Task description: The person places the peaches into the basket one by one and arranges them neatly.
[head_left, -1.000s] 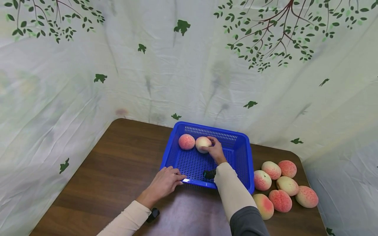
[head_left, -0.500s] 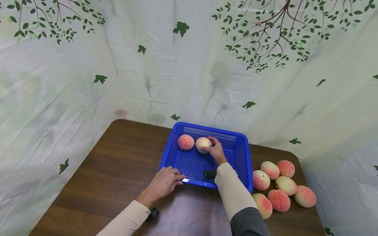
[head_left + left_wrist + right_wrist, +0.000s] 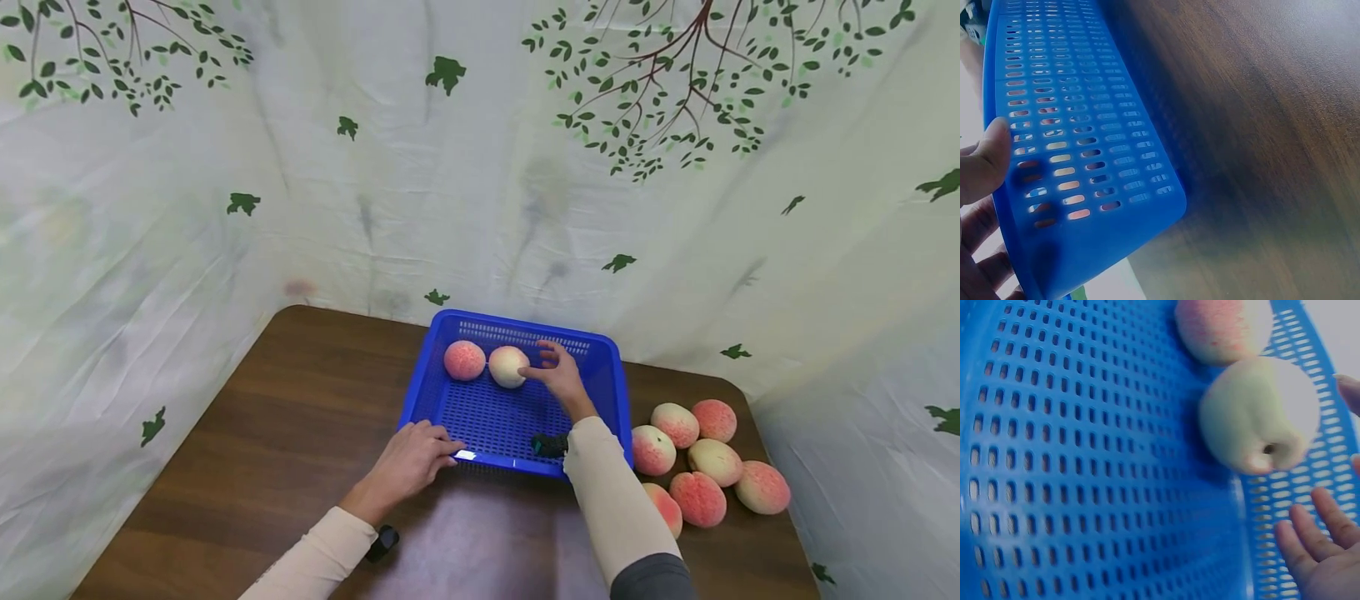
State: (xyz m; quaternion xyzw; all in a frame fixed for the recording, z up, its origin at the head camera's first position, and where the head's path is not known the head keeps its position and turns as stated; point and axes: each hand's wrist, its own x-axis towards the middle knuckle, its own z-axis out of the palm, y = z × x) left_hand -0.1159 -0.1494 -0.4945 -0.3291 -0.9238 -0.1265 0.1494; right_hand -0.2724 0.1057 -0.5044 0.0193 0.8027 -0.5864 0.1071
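Note:
A blue plastic basket (image 3: pixel 491 421) with slotted walls stands at the table's far side. Inside, at its back left, a pinkish-red peach (image 3: pixel 464 361) and a pale peach (image 3: pixel 507 368) lie side by side. My right hand (image 3: pixel 564 383) is spread just right of the pale peach, holding nothing; in the right wrist view the fingers (image 3: pixel 1310 534) stand apart from that peach (image 3: pixel 1260 415). My left hand (image 3: pixel 408 465) grips the basket's near-left rim. The left wrist view shows its thumb (image 3: pixel 991 153) on the slotted outer wall (image 3: pixel 1085 112), with other fingers behind the rim.
Several loose peaches (image 3: pixel 699 498) in red, pink and cream lie on the brown wooden table (image 3: pixel 285 433), right of the basket. A pale cloth backdrop (image 3: pixel 405 183) with printed leaves rises behind the table and at both sides.
My right hand has let go of the pale peach and shifted right, its fingers opening. The left hand keeps its hold on the rim. The head view has turned slightly right.

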